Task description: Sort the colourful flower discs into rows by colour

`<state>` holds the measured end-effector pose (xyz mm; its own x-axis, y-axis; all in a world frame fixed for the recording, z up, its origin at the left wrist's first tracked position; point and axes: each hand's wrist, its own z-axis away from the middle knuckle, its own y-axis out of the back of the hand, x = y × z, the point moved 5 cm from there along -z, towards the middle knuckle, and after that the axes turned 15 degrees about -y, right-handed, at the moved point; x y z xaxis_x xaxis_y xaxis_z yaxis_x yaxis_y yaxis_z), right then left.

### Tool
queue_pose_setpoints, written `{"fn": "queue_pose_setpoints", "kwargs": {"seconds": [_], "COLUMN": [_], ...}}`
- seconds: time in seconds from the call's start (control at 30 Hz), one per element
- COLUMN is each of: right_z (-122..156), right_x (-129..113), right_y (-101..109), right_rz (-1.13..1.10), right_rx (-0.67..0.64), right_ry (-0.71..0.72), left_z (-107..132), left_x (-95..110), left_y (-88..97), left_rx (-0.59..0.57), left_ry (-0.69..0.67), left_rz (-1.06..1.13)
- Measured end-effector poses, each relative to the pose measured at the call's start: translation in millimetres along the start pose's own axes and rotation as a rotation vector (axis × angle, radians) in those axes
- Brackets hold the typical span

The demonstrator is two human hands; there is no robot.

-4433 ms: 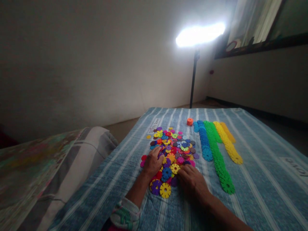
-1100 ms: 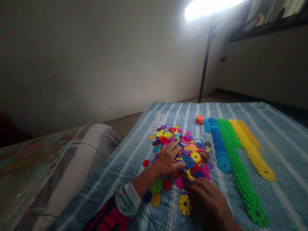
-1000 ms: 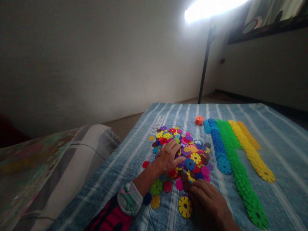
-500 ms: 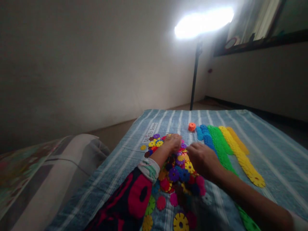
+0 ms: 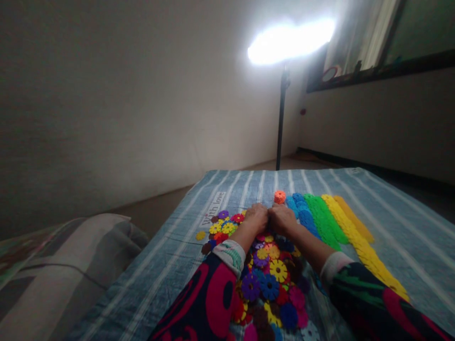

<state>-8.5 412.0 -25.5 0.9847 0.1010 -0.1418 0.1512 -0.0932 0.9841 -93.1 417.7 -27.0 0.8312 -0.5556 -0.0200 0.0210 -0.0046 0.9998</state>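
Observation:
My left hand [image 5: 257,217] is closed above the far part of a mixed pile of plastic flower-shaped discs [image 5: 269,286]. My right hand [image 5: 282,218] is closed too, its knuckles right beside the left. The fingertips of both point away from me, so whatever they hold is hidden. Just beyond my right hand stands a short stack of orange discs [image 5: 279,197]. To its right, overlapping discs lie in rows by colour: blue [image 5: 307,222], green [image 5: 325,227], yellow [image 5: 366,246] and orange-yellow [image 5: 355,220].
A blue striped cloth [image 5: 170,279] with printed lettering covers the surface. Folded grey and white bedding [image 5: 76,279] lies to the left. Behind the far edge a bright lamp [image 5: 291,41] stands on a dark pole [image 5: 281,118], near the wall and a window.
My right hand has moved away from me and leftward to meet my left hand. The view has shifted slightly, and the right sleeve now shows.

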Motion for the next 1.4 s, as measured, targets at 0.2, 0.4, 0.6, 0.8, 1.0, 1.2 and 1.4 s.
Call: {"fn": "queue_pose_setpoints", "kwargs": {"seconds": [0.2,0.4,0.6,0.8,1.0,1.2,1.4], "right_z": [1,7,17,40,84,111,115], "right_x": [1,1,3,2,-10,-16,-2], "right_y": [0,0,-4,-1,6,10,1], "right_rz": [-0.010,0.001,0.031,0.008,-0.038,-0.070,-0.121], "right_rx": [0.030,0.022,-0.046,-0.102,-0.110,-0.044,0.028], "right_ry": [0.051,0.049,0.045,-0.003,-0.001,-0.026,-0.122], "left_z": [0,1,18,72,136,155,156], "left_x": [0,0,-9,-32,-24,-10,-41], "left_y": [-1.5,-0.8,8.3,11.2,4.7,2.5,-5.9], "left_rx": [0.004,-0.001,0.005,0.073,0.159,0.242,0.275], "left_ry": [-0.003,-0.014,-0.019,0.050,0.108,0.286,0.596], "left_rz": [0.013,0.026,0.073,0.066,0.086,0.082,0.097]}}
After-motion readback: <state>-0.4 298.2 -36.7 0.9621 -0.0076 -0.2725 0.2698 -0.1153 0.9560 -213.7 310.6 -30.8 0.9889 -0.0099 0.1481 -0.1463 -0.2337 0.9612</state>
